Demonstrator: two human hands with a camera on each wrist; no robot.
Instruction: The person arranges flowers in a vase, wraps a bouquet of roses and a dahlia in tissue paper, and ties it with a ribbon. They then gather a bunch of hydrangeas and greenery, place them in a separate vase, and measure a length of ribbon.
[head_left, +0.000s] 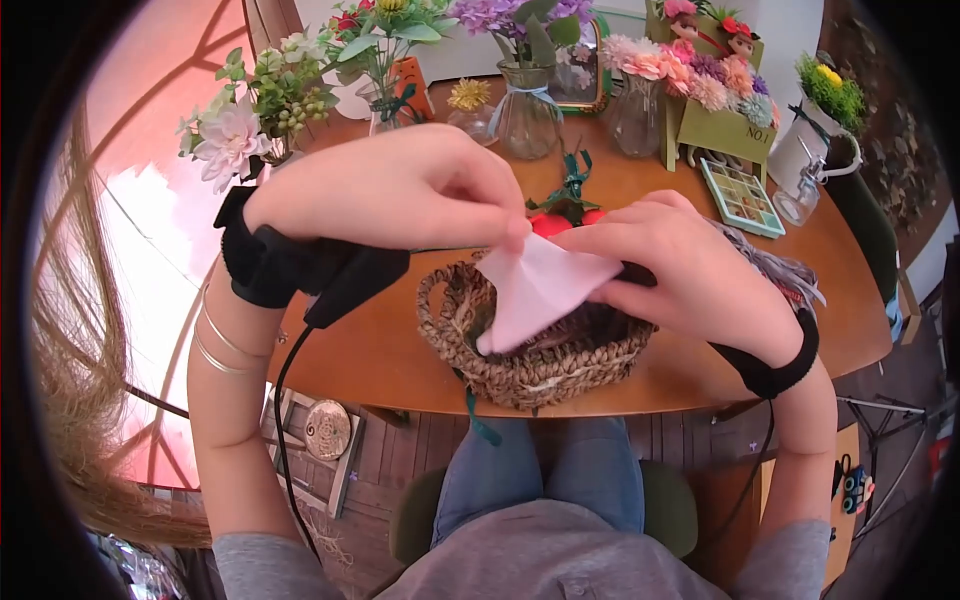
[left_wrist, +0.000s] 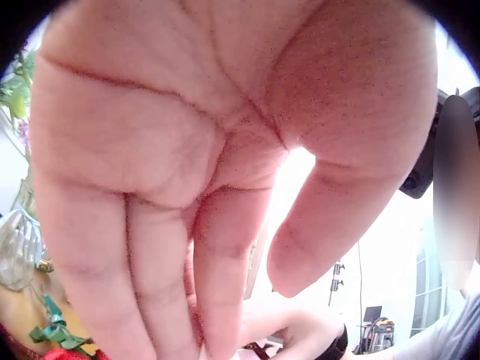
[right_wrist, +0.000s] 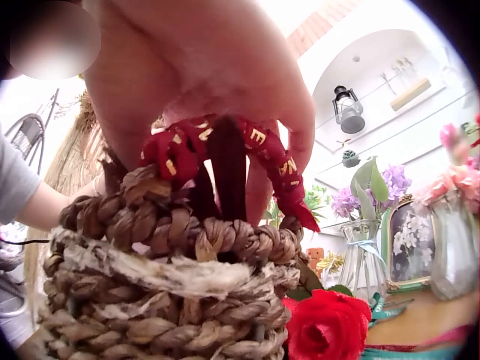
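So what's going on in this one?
A person's two hands work over a woven basket on a wooden table. The left hand pinches a pale pink cloth near its top; the right hand holds its other side. The cloth hangs over the basket's opening, with a red rose beside the basket.

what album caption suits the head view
Two hands hold a pink sheet over a woven basket at a wooden table.

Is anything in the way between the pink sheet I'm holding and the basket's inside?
Possibly a red ribbon with gold letters, arching above the basket's rim under your right hand. Toward the front, nothing visible separates the pink sheet from the opening, though the sheet hides some.
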